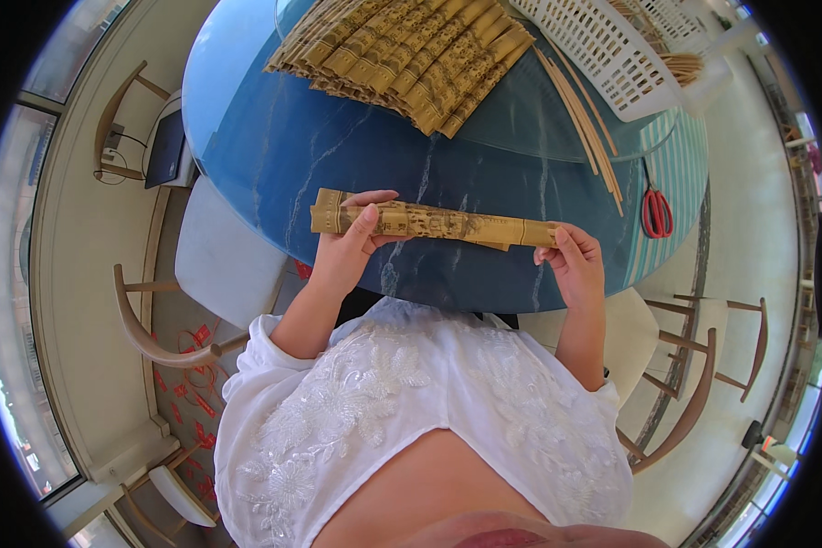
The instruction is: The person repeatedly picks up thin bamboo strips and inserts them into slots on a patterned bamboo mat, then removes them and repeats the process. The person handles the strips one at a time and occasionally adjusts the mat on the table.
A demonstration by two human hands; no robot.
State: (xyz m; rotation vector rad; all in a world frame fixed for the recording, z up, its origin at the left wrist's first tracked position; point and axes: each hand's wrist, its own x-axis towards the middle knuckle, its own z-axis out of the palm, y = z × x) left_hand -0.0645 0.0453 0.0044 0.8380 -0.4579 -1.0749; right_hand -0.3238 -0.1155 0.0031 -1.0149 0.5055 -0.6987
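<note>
Across the front of the table I hold a long, narrow folded strip (447,223), gold with dark printed patterns, roughly level above the blue surface. My left hand (342,251) grips it near its left end, thumb in front and fingers behind. At the other end, my right hand (579,265) pinches the tip between thumb and fingers. A thin edge of the folded layers sticks out below the strip near its right part. Beyond it lies a heap of similar pleated gold pieces (402,64), stacked in overlapping rows.
The round blue marbled table (338,164) carries several thin wooden sticks (583,119) on the right. Red-handled scissors (656,214) rest on a striped cloth (680,183). A white perforated basket (603,46) stands at the far right. Chairs (228,247) surround the table.
</note>
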